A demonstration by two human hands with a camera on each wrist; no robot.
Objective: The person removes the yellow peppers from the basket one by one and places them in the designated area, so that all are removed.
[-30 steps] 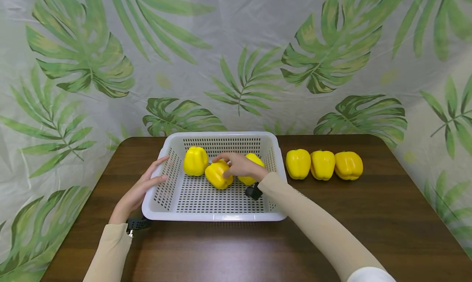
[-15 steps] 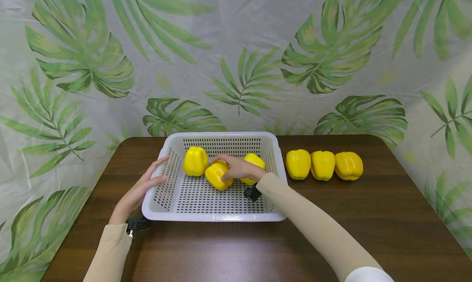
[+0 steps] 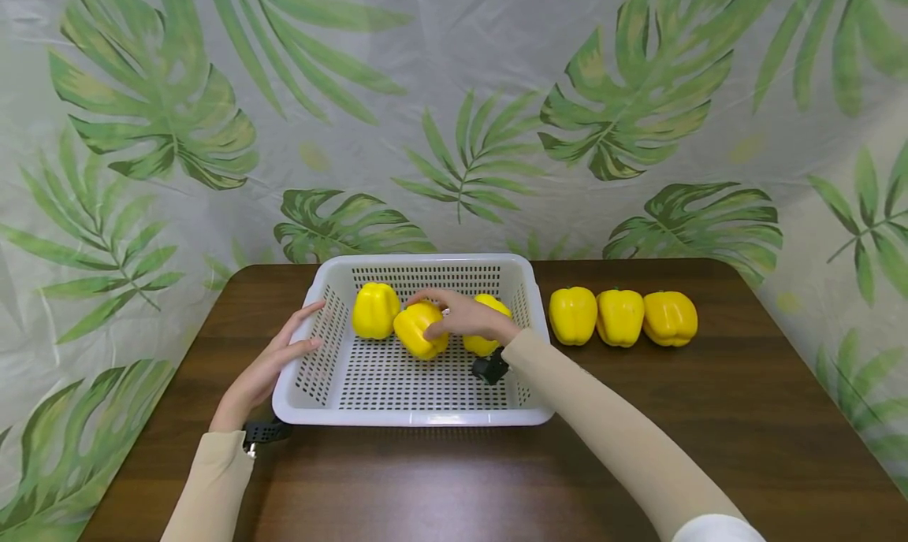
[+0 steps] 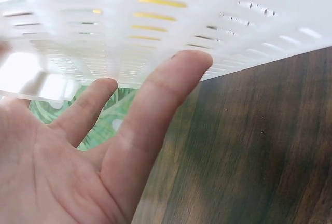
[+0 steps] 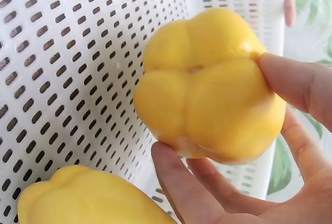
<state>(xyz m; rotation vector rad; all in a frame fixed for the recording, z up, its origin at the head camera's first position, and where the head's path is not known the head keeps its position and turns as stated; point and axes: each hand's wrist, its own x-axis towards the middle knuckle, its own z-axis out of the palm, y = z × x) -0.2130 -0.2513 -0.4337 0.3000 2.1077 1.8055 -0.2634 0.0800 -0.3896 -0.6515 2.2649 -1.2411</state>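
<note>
In the head view, my right hand (image 3: pixel 464 317) grips a yellow bell pepper (image 3: pixel 418 333) in the middle of a white slotted plastic basket (image 3: pixel 418 417). The right wrist view has thumb and fingers spread around the pepper (image 5: pixel 207 89), its lobed bottom facing the camera. A second bell pepper (image 3: pixel 376 309) stands to its left inside the basket. Another one (image 3: pixel 485 345) lies to the right, partly hidden by my right hand. At the basket's left side is my left hand (image 3: pixel 266 369), thumb and fingers extended against the slotted wall (image 4: pixel 171 6).
To the basket's right, three yellow bell peppers (image 3: pixel 573 316) sit in a row on the dark wooden table (image 3: pixel 709 416). A leaf-printed cloth (image 3: pixel 468 132) hangs behind the table's back edge.
The right hand has closed more snugly around the middle pepper, which has risen slightly and shifted a little toward the back. The left hand and the basket stay in place.
</note>
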